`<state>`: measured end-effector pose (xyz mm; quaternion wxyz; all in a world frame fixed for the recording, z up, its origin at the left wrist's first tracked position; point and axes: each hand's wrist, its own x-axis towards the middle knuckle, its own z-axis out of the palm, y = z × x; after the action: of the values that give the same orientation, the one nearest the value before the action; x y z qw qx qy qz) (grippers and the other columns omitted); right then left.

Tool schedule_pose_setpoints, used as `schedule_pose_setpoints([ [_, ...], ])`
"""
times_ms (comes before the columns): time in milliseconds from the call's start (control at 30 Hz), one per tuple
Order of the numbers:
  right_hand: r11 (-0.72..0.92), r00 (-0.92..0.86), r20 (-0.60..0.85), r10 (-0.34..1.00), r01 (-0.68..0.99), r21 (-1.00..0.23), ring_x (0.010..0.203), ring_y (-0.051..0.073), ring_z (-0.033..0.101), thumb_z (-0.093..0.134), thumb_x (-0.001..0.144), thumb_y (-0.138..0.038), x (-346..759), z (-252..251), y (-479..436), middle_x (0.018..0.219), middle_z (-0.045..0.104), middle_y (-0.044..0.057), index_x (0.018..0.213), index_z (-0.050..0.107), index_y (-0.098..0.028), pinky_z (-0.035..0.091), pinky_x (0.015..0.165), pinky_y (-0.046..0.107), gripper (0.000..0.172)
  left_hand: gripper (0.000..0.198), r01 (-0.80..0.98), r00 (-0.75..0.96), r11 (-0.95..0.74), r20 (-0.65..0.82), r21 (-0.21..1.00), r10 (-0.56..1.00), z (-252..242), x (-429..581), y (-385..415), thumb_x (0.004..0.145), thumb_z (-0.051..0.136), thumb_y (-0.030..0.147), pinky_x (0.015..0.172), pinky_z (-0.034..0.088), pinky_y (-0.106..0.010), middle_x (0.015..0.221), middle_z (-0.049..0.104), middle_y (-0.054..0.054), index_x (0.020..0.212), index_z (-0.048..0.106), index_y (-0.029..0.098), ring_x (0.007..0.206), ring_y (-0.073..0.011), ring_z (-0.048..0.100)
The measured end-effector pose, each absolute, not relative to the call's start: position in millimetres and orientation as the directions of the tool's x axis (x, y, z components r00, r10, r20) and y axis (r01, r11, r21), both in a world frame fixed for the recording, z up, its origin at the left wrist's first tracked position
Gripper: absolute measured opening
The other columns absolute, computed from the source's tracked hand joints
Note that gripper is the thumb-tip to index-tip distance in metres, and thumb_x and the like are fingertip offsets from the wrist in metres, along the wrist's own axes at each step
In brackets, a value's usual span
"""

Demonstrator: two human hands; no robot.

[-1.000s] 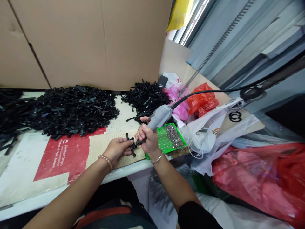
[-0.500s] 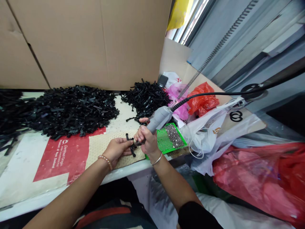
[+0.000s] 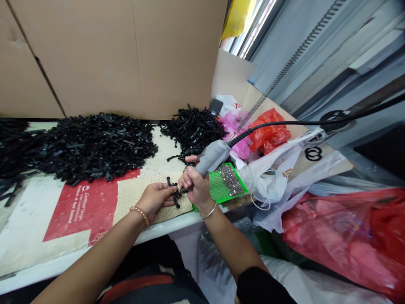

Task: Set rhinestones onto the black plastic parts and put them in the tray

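Note:
My left hand [image 3: 156, 198] pinches a small black plastic part [image 3: 177, 202] above the beige textured mat [image 3: 129, 192]. Wrapped around a grey electric screwdriver [image 3: 212, 156] is my right hand [image 3: 195, 183]. The screwdriver leans, its tip down at the black part and its corded end up to the right. Fingers hide the exact spot where tip and part meet. Just right of my right hand lies a green perforated tray [image 3: 218, 195] with many small metal screws [image 3: 230, 179] at its far right side.
Behind my hands lie a large heap of black parts [image 3: 101, 145] and a smaller heap of black strips [image 3: 196, 131]. A cardboard wall [image 3: 110, 55] stands at the back. The screwdriver hangs from a coiled spring [image 3: 284, 67]. Plastic bags [image 3: 341, 240] crowd the right side.

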<state>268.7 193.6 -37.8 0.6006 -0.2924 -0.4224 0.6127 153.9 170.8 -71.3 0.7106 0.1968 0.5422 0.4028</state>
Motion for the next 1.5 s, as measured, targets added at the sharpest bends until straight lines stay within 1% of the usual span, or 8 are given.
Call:
schedule_pose_setpoints([
  [267,0.095,-0.115,0.175,0.978,-0.501,-0.86,0.039,0.008,0.03,0.069,0.075,-0.037,268,-43,193,0.047,0.035,-0.011,0.099,0.047,-0.02,0.035,0.045,0.02,0.037,0.025,-0.345,0.079,0.598,-0.612,0.724,0.787,-72,154,171,0.07,0.078,0.012,0.05,0.054,-0.019,0.057,0.057,0.0,0.062,0.055,0.01,0.049,-0.0094,0.056],
  [433,0.138,-0.154,0.24,0.959,-0.484,-0.864,0.04,0.008,0.033,0.066,0.082,-0.035,269,-50,192,0.049,0.039,-0.01,0.101,0.047,-0.02,0.036,0.047,0.02,0.031,0.021,-0.348,0.12,0.599,-0.6,0.721,0.791,-79,152,172,0.071,0.08,0.015,0.059,0.058,-0.024,0.071,0.066,-0.007,0.069,0.06,0.008,0.062,-0.0151,0.064],
  [667,0.125,-0.336,0.273,0.901,-0.402,-0.907,0.038,0.009,0.034,0.065,0.083,-0.042,274,-56,196,0.048,0.038,-0.011,0.096,0.046,-0.021,0.037,0.046,0.021,0.03,0.017,-0.344,0.107,0.633,-0.64,0.694,0.761,-75,153,174,0.078,0.072,0.008,0.055,0.058,-0.023,0.065,0.065,-0.008,0.066,0.061,0.007,0.054,-0.0139,0.063],
  [867,0.096,-0.445,0.277,0.851,-0.388,-0.917,0.039,0.009,0.035,0.064,0.086,-0.04,273,-62,195,0.049,0.039,-0.01,0.099,0.05,-0.02,0.036,0.046,0.021,0.028,0.025,-0.336,0.102,0.626,-0.633,0.704,0.767,-71,154,173,0.07,0.08,0.009,0.05,0.057,-0.022,0.061,0.064,-0.007,0.058,0.058,0.008,0.05,-0.0137,0.061],
  [967,0.097,-0.375,0.274,0.885,-0.427,-0.899,0.039,0.009,0.033,0.066,0.083,-0.038,278,-50,195,0.05,0.038,-0.01,0.102,0.051,-0.02,0.036,0.047,0.022,0.03,0.018,-0.35,0.077,0.612,-0.629,0.709,0.773,-69,155,172,0.079,0.07,0.004,0.051,0.057,-0.02,0.067,0.066,-0.008,0.064,0.06,0.007,0.054,-0.0128,0.063],
  [1200,0.309,0.128,0.282,0.951,-0.335,-0.89,0.04,0.009,0.031,0.07,0.073,-0.041,317,-37,228,0.048,0.035,-0.011,0.1,0.053,-0.021,0.036,0.046,0.02,0.037,0.01,-0.355,0.094,0.623,-0.637,0.696,0.765,-65,153,171,0.085,0.064,0.005,0.054,0.057,-0.018,0.077,0.068,-0.01,0.075,0.063,0.006,0.061,-0.0125,0.065],
  [1333,0.264,0.143,0.231,0.962,-0.295,-0.918,0.039,0.008,0.033,0.072,0.07,-0.04,328,-59,241,0.047,0.038,-0.011,0.098,0.053,-0.019,0.035,0.042,0.019,0.039,0.003,-0.353,0.122,0.613,-0.615,0.707,0.779,-67,150,169,0.081,0.068,0.005,0.058,0.058,-0.018,0.084,0.069,-0.01,0.082,0.065,0.005,0.065,-0.0123,0.066],
  [1500,0.268,0.106,0.246,0.963,-0.32,-0.909,0.038,0.008,0.034,0.072,0.071,-0.04,325,-69,243,0.047,0.037,-0.011,0.098,0.053,-0.019,0.035,0.041,0.018,0.038,0.014,-0.348,0.157,0.613,-0.6,0.71,0.784,-72,148,171,0.074,0.064,-0.005,0.063,0.059,-0.02,0.085,0.069,-0.012,0.084,0.065,0.004,0.073,-0.0161,0.067],
])
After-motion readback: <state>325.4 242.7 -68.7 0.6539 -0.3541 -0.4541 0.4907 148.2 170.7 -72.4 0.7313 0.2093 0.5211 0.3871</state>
